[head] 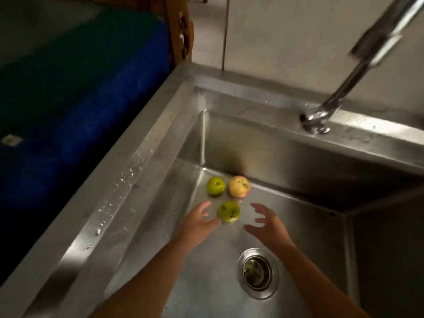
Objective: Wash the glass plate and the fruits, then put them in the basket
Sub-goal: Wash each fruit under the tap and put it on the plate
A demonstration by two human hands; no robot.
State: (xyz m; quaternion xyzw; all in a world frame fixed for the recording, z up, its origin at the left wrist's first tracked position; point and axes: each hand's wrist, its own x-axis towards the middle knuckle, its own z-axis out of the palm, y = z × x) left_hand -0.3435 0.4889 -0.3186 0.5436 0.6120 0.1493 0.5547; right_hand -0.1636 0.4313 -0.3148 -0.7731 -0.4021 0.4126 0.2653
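From the head camera, a steel sink point(286, 154) fills the middle of the view, its basin deep and square-cornered, with a wet rim running along the left edge and a raised ledge along the back. Three fruits sit on the basin floor in the far left corner: a green fruit point(215, 185) nearest the left wall, a yellow-red fruit point(239, 186) just beside it and close under the back wall, and a second green fruit point(229, 211) a little nearer the person, apart from the other two. The left hand point(199, 222) and the right hand point(267, 223) reach in from the near edge, one on each side of that nearer fruit, fingers spread and relaxed, gripping nothing; whether the left fingertips touch it cannot be told. The basin floor to the right of the hands lies bare as far as the right wall. The drain strainer point(257, 272) sits in the floor nearer the front edge, under the right forearm. A chrome faucet point(344, 88) rises from the back ledge, blurred. Water drops bead the left rim. Beyond that rim lies a dark blue surface point(91, 99); behind the sink stands a pale wall point(298, 37). No glass plate or basket shows.
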